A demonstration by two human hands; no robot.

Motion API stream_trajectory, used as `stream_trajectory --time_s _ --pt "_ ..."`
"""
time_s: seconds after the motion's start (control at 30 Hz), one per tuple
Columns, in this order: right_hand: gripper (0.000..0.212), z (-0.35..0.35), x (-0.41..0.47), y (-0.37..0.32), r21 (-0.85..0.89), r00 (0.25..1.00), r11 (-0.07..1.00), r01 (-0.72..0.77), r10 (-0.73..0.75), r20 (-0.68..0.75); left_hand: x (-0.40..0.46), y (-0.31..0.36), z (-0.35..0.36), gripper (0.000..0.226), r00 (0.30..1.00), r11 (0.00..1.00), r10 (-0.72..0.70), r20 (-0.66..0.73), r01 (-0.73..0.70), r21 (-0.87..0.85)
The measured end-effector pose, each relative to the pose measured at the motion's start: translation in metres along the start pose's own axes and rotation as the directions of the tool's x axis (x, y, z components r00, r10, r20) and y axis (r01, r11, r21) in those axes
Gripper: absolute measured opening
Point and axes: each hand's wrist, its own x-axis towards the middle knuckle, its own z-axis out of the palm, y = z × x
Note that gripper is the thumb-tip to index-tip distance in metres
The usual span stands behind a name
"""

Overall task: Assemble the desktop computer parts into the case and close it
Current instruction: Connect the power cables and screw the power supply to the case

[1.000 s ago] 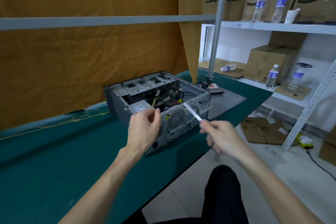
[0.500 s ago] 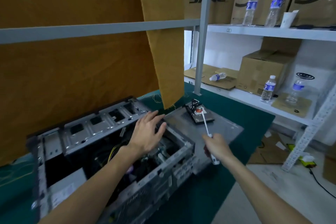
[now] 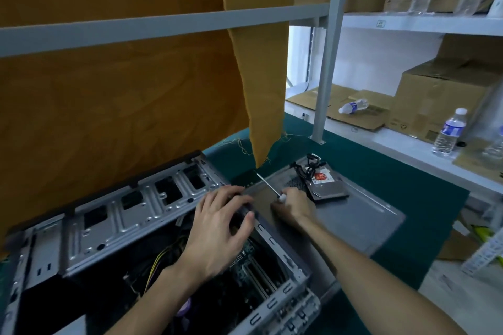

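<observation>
Room: orange cloth (image 3: 114, 106) hangs behind the green worktop (image 3: 362, 171); white shelves (image 3: 424, 22) on the right carry cardboard boxes and water bottles.
Worktop: the view has closed in over the last second, so the open case now fills the lower left where before it sat further off.
Case: the computer case (image 3: 114, 228) lies on its side, open upward, with its drive-bay frame across the top and cables and a board visible in the dark interior.
Side panel: the grey side panel (image 3: 362, 215) lies flat on the worktop just beside the case, so the case is not yet closed.
Hard drive: the hard drive (image 3: 325, 185) with its black cable rests on the far end of the side panel, outside the case.
Left hand: the left hand (image 3: 217, 228) has come forward from the rear of the case and now rests on its far top edge, fingers spread and lightly bent, holding nothing.
Right hand: the right hand (image 3: 295, 207) has dropped onto the side panel, fingers wrapped round the handle of the screwdriver (image 3: 268, 185), whose shaft points away toward the cloth.
Meaning: it looks as if the tool is being set down or parked so that the drive can be fetched next; fitting it and closing the panel remain.
</observation>
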Motion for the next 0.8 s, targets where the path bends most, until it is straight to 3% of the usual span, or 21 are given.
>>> stream_trajectory --time_s 0.33,0.5,0.57,0.63,0.7,0.8 --pt "0.021 0.005 0.009 0.002 -0.049 0.998 0.998 0.051 -0.052 -0.021 0.0 0.002 0.0 0.045 1.0 1.0 -0.019 0.002 0.019 -0.001" --pt "0.025 -0.001 0.002 0.003 0.15 0.998 0.987 0.057 -0.057 -0.006 -0.001 0.003 0.0 0.044 1.0 1.0 -0.021 0.006 0.021 0.0" --pt "0.015 -0.007 -0.007 -0.003 0.402 1.0 0.915 0.021 -0.014 -0.018 -0.001 0.003 -0.001 0.045 1.0 1.0 -0.025 0.011 0.025 -0.005" --pt "0.014 -0.021 -0.023 -0.012 0.643 1.0 0.766 -0.01 0.017 -0.005 0.0 0.005 -0.002 0.047 0.999 0.999 -0.039 0.011 0.04 -0.022" --pt "0.01 -0.038 -0.044 -0.023 0.779 0.999 0.627 -0.011 -0.028 0.037 0.0 0.009 -0.004 0.044 0.997 0.993 -0.072 0.004 0.072 -0.092" --pt "0.007 -0.07 -0.08 -0.045 0.884 0.986 0.468 0.011 -0.152 0.068 0.001 0.023 -0.013 0.036 0.989 0.931 -0.122 -0.079 0.086 -0.356"
